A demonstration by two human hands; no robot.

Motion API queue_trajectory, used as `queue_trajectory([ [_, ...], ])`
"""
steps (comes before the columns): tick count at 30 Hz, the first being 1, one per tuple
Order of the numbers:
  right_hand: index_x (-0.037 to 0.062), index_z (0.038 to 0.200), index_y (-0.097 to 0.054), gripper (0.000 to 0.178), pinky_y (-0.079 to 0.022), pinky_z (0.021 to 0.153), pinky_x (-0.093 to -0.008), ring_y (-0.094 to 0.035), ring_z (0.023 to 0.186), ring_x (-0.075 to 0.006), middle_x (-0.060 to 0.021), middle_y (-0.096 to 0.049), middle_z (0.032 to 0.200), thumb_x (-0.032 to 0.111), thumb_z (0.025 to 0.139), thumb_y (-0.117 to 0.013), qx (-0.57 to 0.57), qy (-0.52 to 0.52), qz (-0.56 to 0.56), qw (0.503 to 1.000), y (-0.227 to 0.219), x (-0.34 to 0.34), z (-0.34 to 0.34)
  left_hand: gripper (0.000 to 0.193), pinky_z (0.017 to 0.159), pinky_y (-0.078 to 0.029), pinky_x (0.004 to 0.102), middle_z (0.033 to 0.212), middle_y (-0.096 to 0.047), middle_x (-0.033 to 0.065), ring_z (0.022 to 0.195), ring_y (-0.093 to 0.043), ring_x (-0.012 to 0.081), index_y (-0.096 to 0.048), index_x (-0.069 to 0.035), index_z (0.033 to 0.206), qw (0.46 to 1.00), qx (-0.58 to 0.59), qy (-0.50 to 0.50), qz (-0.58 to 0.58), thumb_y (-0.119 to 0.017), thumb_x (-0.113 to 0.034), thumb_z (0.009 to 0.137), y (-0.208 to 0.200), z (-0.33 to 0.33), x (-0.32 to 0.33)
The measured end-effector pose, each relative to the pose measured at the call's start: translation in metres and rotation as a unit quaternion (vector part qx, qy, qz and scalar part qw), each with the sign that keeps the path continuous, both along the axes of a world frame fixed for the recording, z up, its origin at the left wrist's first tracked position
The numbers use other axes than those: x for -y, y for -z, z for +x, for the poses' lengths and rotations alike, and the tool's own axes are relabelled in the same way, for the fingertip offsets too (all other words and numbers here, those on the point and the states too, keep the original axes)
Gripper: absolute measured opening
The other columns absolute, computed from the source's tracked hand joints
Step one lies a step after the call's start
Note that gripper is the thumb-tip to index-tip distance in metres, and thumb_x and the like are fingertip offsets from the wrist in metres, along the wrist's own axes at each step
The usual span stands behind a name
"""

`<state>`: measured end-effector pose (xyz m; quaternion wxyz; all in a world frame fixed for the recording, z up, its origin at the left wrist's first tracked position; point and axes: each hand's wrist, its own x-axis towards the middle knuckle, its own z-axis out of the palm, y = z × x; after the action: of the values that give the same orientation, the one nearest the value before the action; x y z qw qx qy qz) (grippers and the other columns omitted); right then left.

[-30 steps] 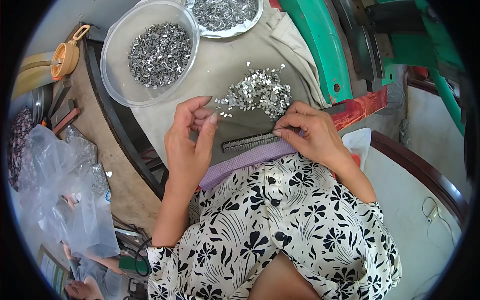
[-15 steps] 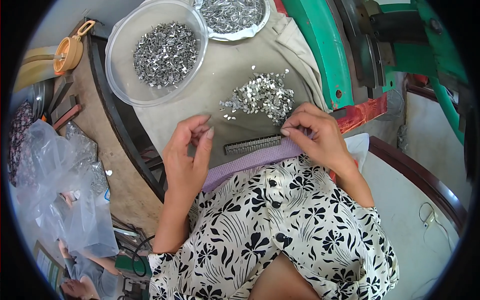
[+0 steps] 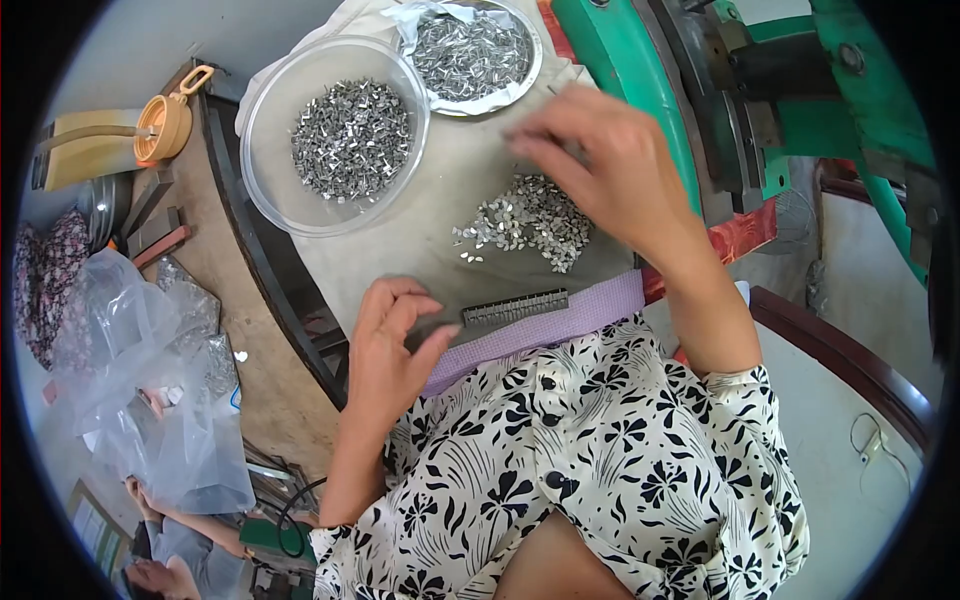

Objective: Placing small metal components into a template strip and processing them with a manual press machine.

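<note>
A dark narrow comb-like metal rack (image 3: 515, 307) with a row of upright slots lies in front of me, along a folded lilac cloth (image 3: 540, 325). My left hand (image 3: 388, 350) is beside the rack's left end, thumb and fingers apart, with nothing visible between them. Beyond the rack, small flat shiny metal pieces (image 3: 530, 220) lie in a loose pile. My right hand (image 3: 610, 165) hangs over the far side of this pile, below the dish. Motion smears its fingertips, so whether they hold anything cannot be made out.
A clear plastic tub (image 3: 262, 180) of small metal parts stands at the back left. Beside it is a round dish (image 3: 540, 50) of shiny metal pieces. Green machinery (image 3: 640, 75) borders the right. Plastic bags (image 3: 190, 440) lie left; another person (image 3: 200, 550) is at lower left.
My right hand has left the rack's right end and moved up and away, over the far side of the pile. My left hand has come down closer to the rack, its fingers spreading.
</note>
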<state>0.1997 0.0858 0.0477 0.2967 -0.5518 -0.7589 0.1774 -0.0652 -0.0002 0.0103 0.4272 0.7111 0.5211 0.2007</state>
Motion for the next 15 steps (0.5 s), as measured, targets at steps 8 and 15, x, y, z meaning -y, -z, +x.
queue_trajectory([
  [8, 0.0015, 0.094, -0.075, 0.011, -0.049, 0.062, -0.0287, -0.065, 0.07, -0.0182, -0.0078, -0.068, 0.083, 0.004, 0.083, -0.074, -0.118, 0.007, -0.299, 0.947, 0.011, 0.09, 0.024, 0.035, 0.087, -0.044, 0.038, 0.107, -0.058, 0.0093, 0.102, -0.053, 0.03, -0.068, -0.003, 0.096, 0.999, -0.032, 0.007, 0.032, -0.086, -0.011, 0.066, 0.005, 0.009, 0.011],
  [15, 0.0033, 0.093, -0.077, 0.015, -0.049, 0.062, -0.0295, -0.064, 0.073, -0.0191, -0.0061, -0.065, 0.085, 0.009, 0.08, -0.079, -0.089, 0.012, -0.302, 0.949, 0.015, 0.099, 0.018, 0.035, 0.088, -0.043, 0.0391, 0.105, -0.059, 0.0091, 0.101, -0.053, 0.0299, -0.069, -0.004, 0.094, 0.998, -0.035, 0.014, 0.049, -0.086, -0.011, 0.065, 0.01, 0.012, 0.014],
])
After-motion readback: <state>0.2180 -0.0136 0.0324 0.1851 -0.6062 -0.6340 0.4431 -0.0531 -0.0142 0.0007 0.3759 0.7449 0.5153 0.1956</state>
